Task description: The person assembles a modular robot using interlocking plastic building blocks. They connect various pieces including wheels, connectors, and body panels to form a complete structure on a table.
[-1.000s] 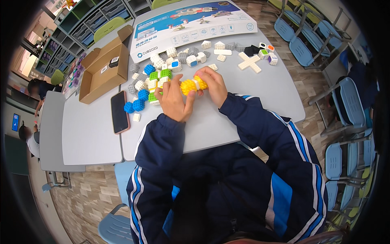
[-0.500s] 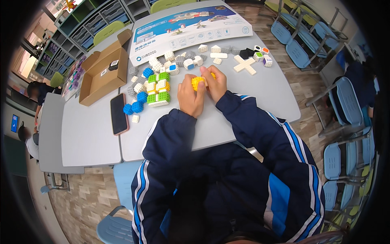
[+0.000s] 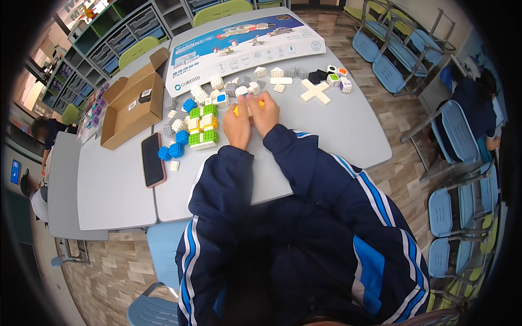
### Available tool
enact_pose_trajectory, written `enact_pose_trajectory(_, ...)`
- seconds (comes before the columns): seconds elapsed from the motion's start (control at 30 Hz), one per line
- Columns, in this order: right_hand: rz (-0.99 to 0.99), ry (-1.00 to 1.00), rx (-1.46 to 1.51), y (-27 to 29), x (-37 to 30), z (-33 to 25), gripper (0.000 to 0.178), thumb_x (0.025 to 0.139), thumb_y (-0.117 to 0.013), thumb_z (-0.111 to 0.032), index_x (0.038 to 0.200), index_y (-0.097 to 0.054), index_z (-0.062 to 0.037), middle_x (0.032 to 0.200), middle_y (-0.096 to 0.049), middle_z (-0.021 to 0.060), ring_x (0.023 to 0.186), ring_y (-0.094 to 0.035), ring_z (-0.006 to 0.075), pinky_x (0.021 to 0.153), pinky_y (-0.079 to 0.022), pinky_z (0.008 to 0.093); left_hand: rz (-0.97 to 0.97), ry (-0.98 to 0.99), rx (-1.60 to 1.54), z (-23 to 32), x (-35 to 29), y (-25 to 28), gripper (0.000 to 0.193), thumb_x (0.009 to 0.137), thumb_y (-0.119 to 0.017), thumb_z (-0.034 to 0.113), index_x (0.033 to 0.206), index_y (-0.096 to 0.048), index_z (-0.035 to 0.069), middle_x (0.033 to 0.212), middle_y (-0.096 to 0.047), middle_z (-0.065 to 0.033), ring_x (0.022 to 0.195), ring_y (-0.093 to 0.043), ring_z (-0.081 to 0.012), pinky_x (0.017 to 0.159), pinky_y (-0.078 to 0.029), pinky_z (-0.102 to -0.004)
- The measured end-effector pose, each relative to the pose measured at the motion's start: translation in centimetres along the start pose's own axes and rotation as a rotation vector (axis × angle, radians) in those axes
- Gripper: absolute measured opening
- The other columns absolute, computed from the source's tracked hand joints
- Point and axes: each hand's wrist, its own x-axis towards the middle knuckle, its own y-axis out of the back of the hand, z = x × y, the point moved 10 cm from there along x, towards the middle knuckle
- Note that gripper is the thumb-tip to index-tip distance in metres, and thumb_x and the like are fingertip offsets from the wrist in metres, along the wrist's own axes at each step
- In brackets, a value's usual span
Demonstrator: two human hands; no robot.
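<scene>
My left hand (image 3: pixel 237 126) and my right hand (image 3: pixel 264 115) are together above the table, both closed round yellow studded building blocks (image 3: pixel 261 104). The fingers hide most of the blocks; a little yellow shows at each side, and I cannot tell how the pieces join. Just left of my left hand stands a block assembly (image 3: pixel 203 126) of green, white and yellow cubes. Beyond my hands lie loose white and grey blocks (image 3: pixel 200 95), among them a white cube with a blue square face (image 3: pixel 221 99).
A flat white cross piece (image 3: pixel 315 92) and cubes with coloured faces (image 3: pixel 345 85) lie to the right. Blue blocks (image 3: pixel 176 150) and a phone (image 3: pixel 154 160) are at the left. An open cardboard box (image 3: pixel 133 111) and a large printed box (image 3: pixel 187 81) stand farther back.
Both hands, still on the yellow blocks, have shifted slightly left, closer to the green and white assembly. They have drawn tighter together, covering more yellow. The whole view has shifted a little.
</scene>
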Motion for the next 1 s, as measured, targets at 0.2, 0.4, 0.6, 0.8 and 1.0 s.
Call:
enact_pose_trajectory(0.2, -0.079, 0.022, 0.023, -1.5, 0.3, -0.8, 0.040, 0.091, -0.067, -0.034, 0.072, -0.055, -0.0013, 0.064, -0.060, 0.0060, 0.060, -0.052, 0.0095, 0.053, -0.043, 0.0319, 0.065, -0.025, -0.086, -2.1, 1.5, 1.3, 0.043, 0.095, -0.052, 0.033, 0.083, -0.068, -0.006, 0.065, -0.063, -0.0138, 0.058, -0.058, -0.0206, 0.060, -0.046, -0.0377)
enact_pose_trajectory(0.4, -0.146, 0.032, 0.164, -2.1, 0.4, -0.1, 0.036, 0.092, -0.064, -0.028, 0.070, -0.056, -0.0004, 0.057, -0.053, 0.0052, 0.054, -0.050, 0.0104, 0.050, -0.041, 0.0327, -0.031, 0.011, -0.404, -1.7, 0.6, 0.8, 0.033, 0.093, -0.056, 0.022, 0.075, -0.065, -0.004, 0.067, -0.059, -0.0022, 0.059, -0.050, -0.0073, 0.052, -0.042, -0.0267)
enact_pose_trajectory(0.6, -0.217, -0.068, 0.334, -2.9, 0.4, 1.1, 0.035, 0.092, -0.064, -0.025, 0.067, -0.055, -0.0019, 0.057, -0.052, 0.0007, 0.051, -0.047, 0.0066, 0.044, -0.039, 0.0290, -0.060, 0.002, -0.458, -1.2, 0.2, 0.7, 0.033, 0.095, -0.054, 0.021, 0.071, -0.061, -0.002, 0.065, -0.055, 0.0000, 0.057, -0.046, -0.0060, 0.050, -0.039, -0.0261)
enact_pose_trajectory(0.8, -0.247, -0.155, 0.385, -3.3, 0.2, 1.2, 0.034, 0.091, -0.066, -0.025, 0.067, -0.055, -0.0033, 0.057, -0.052, -0.0004, 0.051, -0.047, 0.0054, 0.044, -0.039, 0.0278, -0.072, -0.010, -0.468, -1.1, 0.1, 0.9, 0.034, 0.095, -0.054, 0.021, 0.070, -0.060, -0.001, 0.065, -0.055, 0.0000, 0.058, -0.046, -0.0060, 0.051, -0.039, -0.0262)
enact_pose_trajectory(1.0, -0.253, -0.083, 0.307, -3.1, 0.4, 0.8, 0.035, 0.090, -0.068, -0.029, 0.067, -0.057, -0.0051, 0.057, -0.053, -0.0008, 0.051, -0.048, 0.0050, 0.044, -0.040, 0.0256, 0.038, -0.055, -0.354, -0.9, -0.1, 1.4, 0.034, 0.096, -0.054, 0.022, 0.077, -0.064, -0.004, 0.067, -0.059, -0.0024, 0.059, -0.049, -0.0076, 0.052, -0.039, -0.0269)
